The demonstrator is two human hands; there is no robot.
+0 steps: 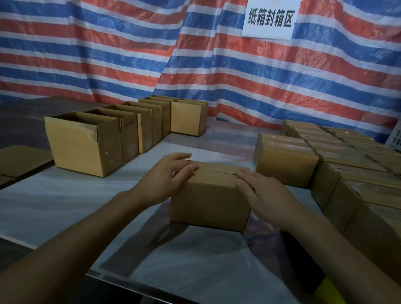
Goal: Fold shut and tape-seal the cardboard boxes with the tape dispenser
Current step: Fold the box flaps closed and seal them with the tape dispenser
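Note:
A small cardboard box (209,203) stands on the table right in front of me, its top flaps folded down with a bare seam along the middle. My left hand (164,175) rests on the box's left top edge, fingers nearly straight over the flap. My right hand (260,192) lies flat on the right top edge, fingers straight and pointing left. No tape shows on the seam. A dark object with an orange spot (290,238) lies under my right forearm; it is too hidden to identify.
A row of open-topped boxes (86,143) runs back along the left. Closed boxes (287,161) are packed in rows on the right. Flat cardboard (13,160) lies at far left. The glossy table (76,203) ends at a near edge; a striped tarp (131,43) hangs behind.

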